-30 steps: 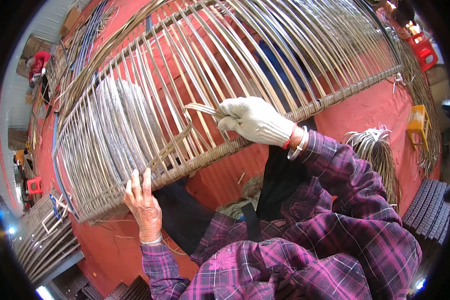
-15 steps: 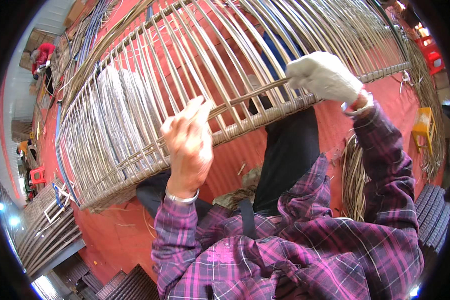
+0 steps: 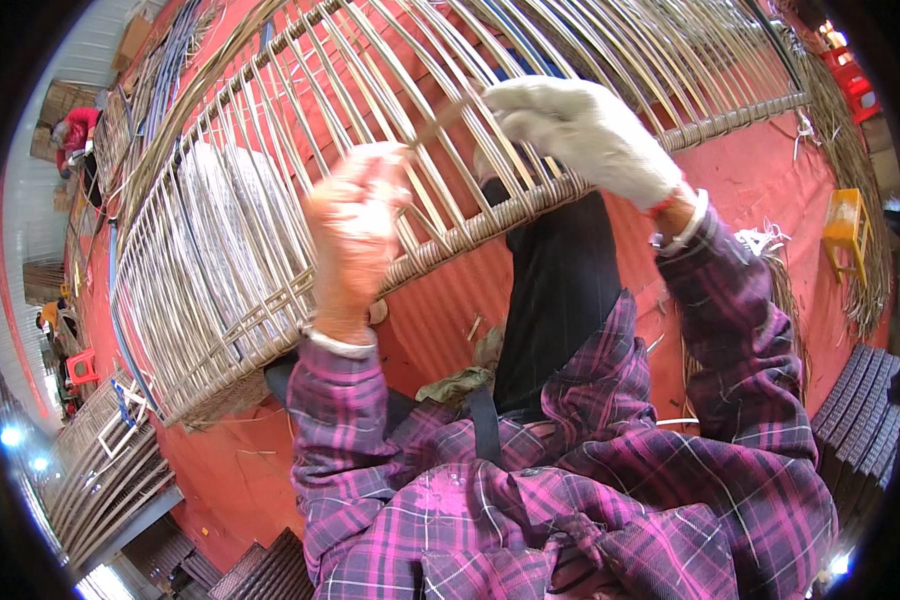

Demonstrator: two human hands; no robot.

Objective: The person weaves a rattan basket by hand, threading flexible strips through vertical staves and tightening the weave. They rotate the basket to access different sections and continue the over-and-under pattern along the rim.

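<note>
A large curved frame of cane ribs with a woven rim band arches in front of me over the red floor. My left hand, bare and blurred, is raised against the ribs just above the woven band, fingers curled on a thin cane strip. My right hand, in a white work glove, grips the same strip's other end higher up among the ribs. My purple plaid sleeves fill the lower part of the view.
A red floor lies under the frame. Bundles of loose cane and a yellow stool sit at right. More cane frames are stacked at lower left. A person in red works far left.
My left hand rose from the frame's lower rim to the ribs. My right hand swung far right along the rim, then back toward the middle, higher up.
</note>
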